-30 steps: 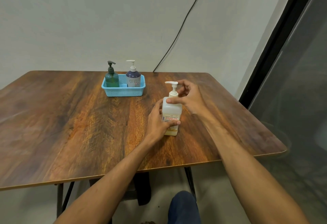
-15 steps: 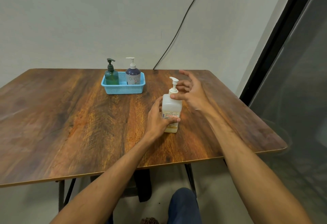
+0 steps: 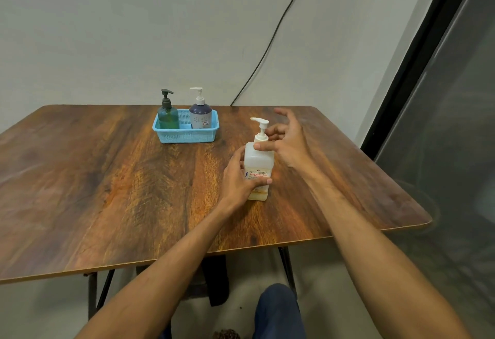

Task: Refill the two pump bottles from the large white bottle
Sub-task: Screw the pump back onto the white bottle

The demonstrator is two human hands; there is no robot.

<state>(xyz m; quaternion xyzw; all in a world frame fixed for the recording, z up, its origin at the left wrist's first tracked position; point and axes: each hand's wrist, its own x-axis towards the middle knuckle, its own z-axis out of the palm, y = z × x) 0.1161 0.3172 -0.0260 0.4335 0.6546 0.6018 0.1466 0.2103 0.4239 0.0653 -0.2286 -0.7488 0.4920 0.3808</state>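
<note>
Head view, reading from the left: the wooden table [image 3: 80,177] is lying bare on that side, and toward its far edge a blue basket [image 3: 187,135] is keeping the two pump bottles together and upright. The green bottle [image 3: 168,116] is standing in the basket's left half and the purple bottle [image 3: 200,114] in its right half, both with their pumps on, so I am judging that neither has been opened or refilled yet. They are sitting well apart from where I am working, out of the way of any spill.

Nearer to me and right of the basket, the large white bottle [image 3: 258,167] is standing upright on the table. I am wrapping my left hand [image 3: 239,177] around its lower body, thumb across the label, clamped on it so that it is not turning or tipping while the top is being worked. A band of yellowish liquid is showing low in the bottle.

Further right, my right hand [image 3: 286,141] is hanging at the pump collar with its fingers [image 3: 284,117] spread apart. Only the thumb is touching the bottle's shoulder, so this hand is gripping nothing. I am taking this as a re-grip between turns of the collar, since the pump has to come off before I can pour.

A black cable [image 3: 267,51] is running down the wall behind.
</note>
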